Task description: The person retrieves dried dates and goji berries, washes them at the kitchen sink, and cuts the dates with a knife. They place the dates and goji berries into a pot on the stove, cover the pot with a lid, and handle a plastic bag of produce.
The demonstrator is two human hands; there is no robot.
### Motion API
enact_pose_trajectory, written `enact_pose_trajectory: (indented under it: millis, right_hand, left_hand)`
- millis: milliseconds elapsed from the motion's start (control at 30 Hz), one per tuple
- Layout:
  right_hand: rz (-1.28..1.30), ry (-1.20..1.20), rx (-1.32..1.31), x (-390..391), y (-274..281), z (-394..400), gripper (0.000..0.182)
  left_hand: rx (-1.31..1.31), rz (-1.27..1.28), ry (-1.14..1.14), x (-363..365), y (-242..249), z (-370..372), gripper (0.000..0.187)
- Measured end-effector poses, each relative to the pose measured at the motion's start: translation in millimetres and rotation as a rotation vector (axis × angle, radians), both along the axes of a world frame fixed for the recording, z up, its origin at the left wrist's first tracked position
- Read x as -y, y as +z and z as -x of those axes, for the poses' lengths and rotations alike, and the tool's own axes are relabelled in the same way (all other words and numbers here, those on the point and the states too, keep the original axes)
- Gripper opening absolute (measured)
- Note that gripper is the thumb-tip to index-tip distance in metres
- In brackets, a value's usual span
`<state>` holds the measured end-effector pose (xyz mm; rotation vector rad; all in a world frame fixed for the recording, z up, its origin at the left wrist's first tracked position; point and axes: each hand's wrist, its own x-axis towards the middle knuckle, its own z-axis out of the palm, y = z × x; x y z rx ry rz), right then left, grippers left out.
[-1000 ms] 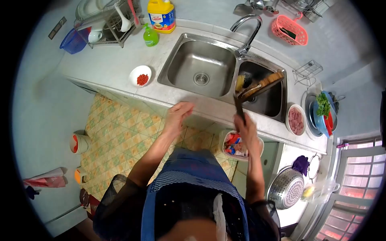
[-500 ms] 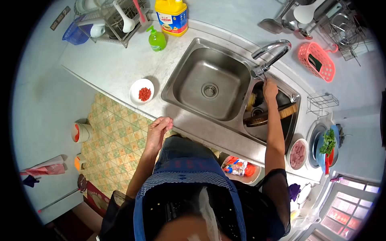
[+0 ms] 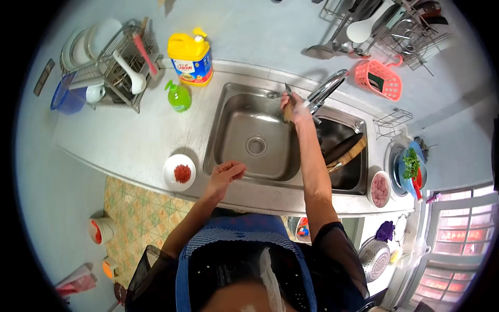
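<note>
My right hand (image 3: 292, 105) is closed round a slim brown object (image 3: 287, 115) with a dark pointed end, over the back right of the large sink basin (image 3: 254, 122). What kind of thing it is I cannot tell. Close beside that hand stands the chrome tap (image 3: 328, 87), and a whitish blur lies over the wrist. My left hand (image 3: 227, 173), fingers curled in and nothing showing in them, hovers at the basin's front rim. The white bowl of small red pieces (image 3: 182, 173) stands left of it. In the smaller basin a dark round-edged piece with a wooden edge (image 3: 349, 154) leans.
A green pump bottle (image 3: 179, 97) and a yellow jug (image 3: 190, 59) stand behind the counter's left part, by a dish rack (image 3: 117, 73). A bowl of pink meat (image 3: 380, 189) and a blue bowl with green leaves (image 3: 412, 165) are at right. A pink basket (image 3: 378, 79) hangs on the wall.
My right hand has moved left from the smaller basin to above the large one, now with the brown object. My left hand has come forward to the sink's rim. The view has shifted.
</note>
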<state>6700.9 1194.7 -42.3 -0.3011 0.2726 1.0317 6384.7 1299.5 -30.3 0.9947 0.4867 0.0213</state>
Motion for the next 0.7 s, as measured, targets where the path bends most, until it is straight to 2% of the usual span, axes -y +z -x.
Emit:
enact_pose_trajectory:
  millis: [67,133,167,200,233,267,300,333,367,400,467,500,533,567,600,633,667,700]
  right_hand:
    - [0.372,-0.120,0.347,-2,0,4,0.022]
    - [0.711,0.336,0.864,25,33,36,0.014]
    - [0.847,0.466,1.072,43,28,46,0.019]
    - [0.978,0.597,1.282,60,22,55,0.035]
    - [1.200,0.879,1.538,73,49,65,0.048]
    - [1.187,0.856,1.886,90,45,65,0.050]
    - [1.168,0.854,2.089,106,57,68,0.051]
    - [1.183,0.949,2.016,111,82,70,0.048]
    - [1.169,0.905,2.124,119,102,70,0.047]
    - [1.148,0.863,2.232,125,121,68,0.047]
    - [1.280,0.850,2.262,134,162,65,0.042]
    - [1.440,0.912,2.348,128,192,68,0.042]
    - [1.478,0.776,2.528,131,206,57,0.041]
    - [1.598,0.660,2.785,124,243,58,0.035]
    - [1.649,0.543,2.845,123,266,35,0.028]
    - [2.023,0.233,3.038,120,290,21,0.023]
    - [2.084,-0.011,3.048,114,323,-1,0.025]
    - [2.135,-0.259,3.031,107,356,-24,0.027]
  left_hand:
    - [0.084,0.036,-0.040,-6,-3,-19,0.013]
    - [0.077,0.097,-0.043,-7,-7,-48,0.015]
    - [0.048,0.153,-0.029,-6,-10,-68,0.016]
    - [0.083,0.157,-0.049,-4,-15,-89,0.016]
    - [0.013,0.191,-0.004,0,-22,-112,0.015]
    - [-0.061,0.224,0.043,5,-31,-136,0.014]
    - [-0.030,0.222,0.030,9,-46,-165,0.014]
    - [-0.120,0.383,-0.006,16,-65,-199,0.012]
    - [-0.213,0.543,-0.044,23,-81,-229,0.011]
    - [-0.192,0.543,-0.050,30,-90,-255,0.011]
    - [-0.110,0.792,-0.138,48,-113,-298,0.008]
    - [-0.029,0.741,-0.202,52,-116,-310,0.008]
    - [0.056,0.636,-0.255,53,-112,-314,0.010]
    - [0.185,0.120,-0.355,55,-106,-310,0.012]
    - [0.289,-0.507,-0.408,55,-99,-302,0.015]
    - [0.335,-0.957,-0.371,57,-95,-293,0.019]
    - [0.337,-1.134,-0.322,60,-92,-284,0.022]
    - [0.236,-0.880,-0.209,63,-87,-273,0.018]
